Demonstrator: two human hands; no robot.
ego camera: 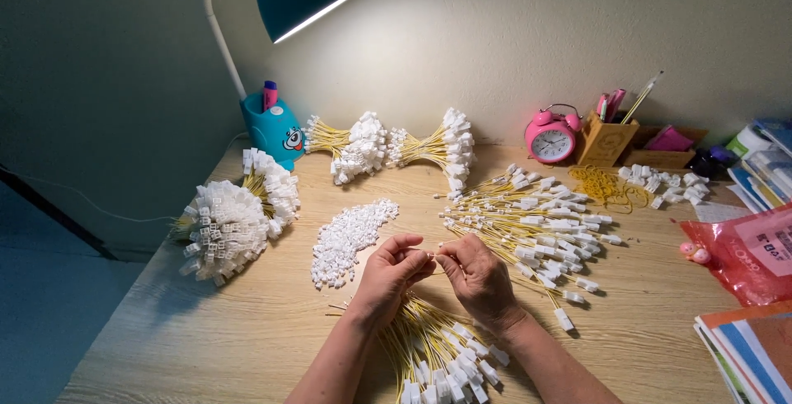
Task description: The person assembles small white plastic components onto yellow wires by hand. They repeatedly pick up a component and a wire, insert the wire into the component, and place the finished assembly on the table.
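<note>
My left hand and my right hand meet above the wooden desk, fingertips pinched together on a thin yellow wire with a small white connector. Under my wrists lies a bundle of yellow wires with white connectors. A spread pile of the same wires lies just right of my hands. A heap of loose white connector housings sits just left of them.
Bundled wire bunches lie at the left and back. A teal desk lamp, pink alarm clock, wooden pen holder, yellow rubber bands, a red bag and stacked books surround the work area.
</note>
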